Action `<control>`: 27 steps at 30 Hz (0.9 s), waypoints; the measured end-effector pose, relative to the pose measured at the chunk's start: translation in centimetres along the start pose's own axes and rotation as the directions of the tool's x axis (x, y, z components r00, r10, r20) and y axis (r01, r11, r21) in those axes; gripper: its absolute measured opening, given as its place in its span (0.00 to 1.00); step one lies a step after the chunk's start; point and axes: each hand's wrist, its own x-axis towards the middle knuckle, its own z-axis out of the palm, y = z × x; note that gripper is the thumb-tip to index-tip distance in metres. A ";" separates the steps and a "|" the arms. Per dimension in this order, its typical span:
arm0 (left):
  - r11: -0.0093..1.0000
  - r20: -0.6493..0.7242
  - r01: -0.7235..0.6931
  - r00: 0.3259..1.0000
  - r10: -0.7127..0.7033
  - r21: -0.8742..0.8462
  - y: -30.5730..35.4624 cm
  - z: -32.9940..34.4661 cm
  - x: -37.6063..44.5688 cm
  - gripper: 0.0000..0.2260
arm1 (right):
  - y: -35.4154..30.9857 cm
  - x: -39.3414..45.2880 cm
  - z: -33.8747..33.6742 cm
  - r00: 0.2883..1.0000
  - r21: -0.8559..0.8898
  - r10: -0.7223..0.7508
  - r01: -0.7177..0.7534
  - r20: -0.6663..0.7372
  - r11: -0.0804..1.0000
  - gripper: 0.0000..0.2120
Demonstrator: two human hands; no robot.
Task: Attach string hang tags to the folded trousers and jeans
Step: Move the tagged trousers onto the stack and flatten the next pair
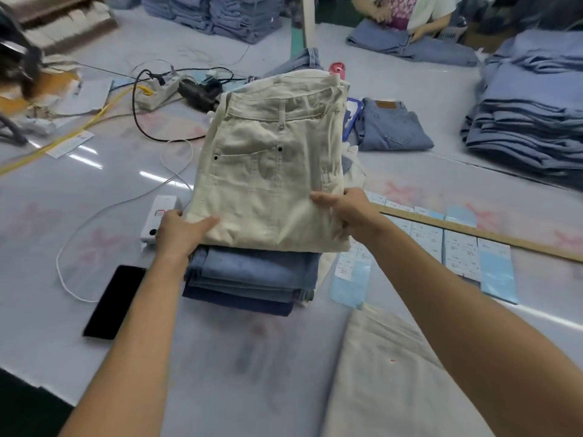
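Reaching forward from the bottom edge, two bare forearms. Left hand (181,230) gripping the near left corner of the folded cream trousers (271,171), thumb lying on top and fingers curled under. Right hand (342,208) pinching the near right edge, thumb on top. Resting on a stack of folded jeans (252,279) in the middle of the table (94,184), near edge held by both hands, long axis running away from the camera, waistband at the far end and fold at the near end, front pocket with dark rivets facing up.

Lying just right of the stack, blue and white hang tags (463,252) in rows, with a wooden ruler (473,231) running along their far side. Spreading at the near right, more cream cloth (394,373). Lying to the left, a black phone (113,302), a white device (159,216) and a white cable (126,200). Sitting further back, a power strip (159,89) with black cords, one folded pair of blue jeans (394,126) and tall stacks of blue denim (530,115). Working at the far side, another person's hands (416,33) on denim.
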 end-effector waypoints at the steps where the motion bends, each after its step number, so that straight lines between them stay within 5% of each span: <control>1: 1.000 0.044 0.010 0.999 -0.009 -0.021 0.2 -0.5 0.2 0.21 | -0.4 -0.1 -0.3 1.000 -0.073 -0.021 0.021 0.005 0.997 0.16; 5: 0.986 -0.002 -0.162 0.987 0.162 -0.036 1.3 -1.3 -0.1 0.19 | -2.1 -0.5 -0.3 0.967 -0.398 -0.252 0.215 -0.043 0.892 0.18; 8: 0.918 -0.032 -0.183 0.983 0.183 -0.351 2.2 -0.7 -2.1 0.19 | -1.3 -0.8 0.4 0.939 -0.495 -0.333 0.248 -0.088 0.832 0.20; 10: 0.789 0.059 -0.025 0.995 0.077 -0.614 2.3 0.2 -3.4 0.22 | 0.4 -0.9 0.3 0.936 -0.525 -0.313 0.187 -0.161 0.830 0.24; 14: 0.548 0.142 0.137 0.989 -0.034 -0.825 1.0 1.3 -5.7 0.16 | 4.1 -1.7 -0.6 0.987 -0.191 0.025 -0.056 -0.161 0.980 0.42; 16: 0.534 0.161 0.066 0.978 0.134 -0.843 0.6 1.8 -6.5 0.16 | 4.9 -2.2 -0.7 0.982 -0.034 0.143 -0.148 -0.126 0.988 0.41; 19: 0.442 0.219 -0.002 0.867 0.448 -0.897 1.7 3.5 -8.2 0.27 | 4.3 -3.3 -0.6 0.987 0.203 0.115 -0.091 -0.111 0.975 0.26; 23: 0.163 0.281 0.260 0.951 0.126 -0.952 3.6 6.2 -10.3 0.24 | 3.0 -5.7 -0.1 1.000 0.474 0.014 -0.024 0.024 0.880 0.16; 27: 0.147 0.413 0.406 0.910 0.024 -0.902 5.6 6.8 -11.4 0.19 | 2.8 -7.8 0.0 0.985 0.490 -0.073 -0.014 0.158 0.872 0.19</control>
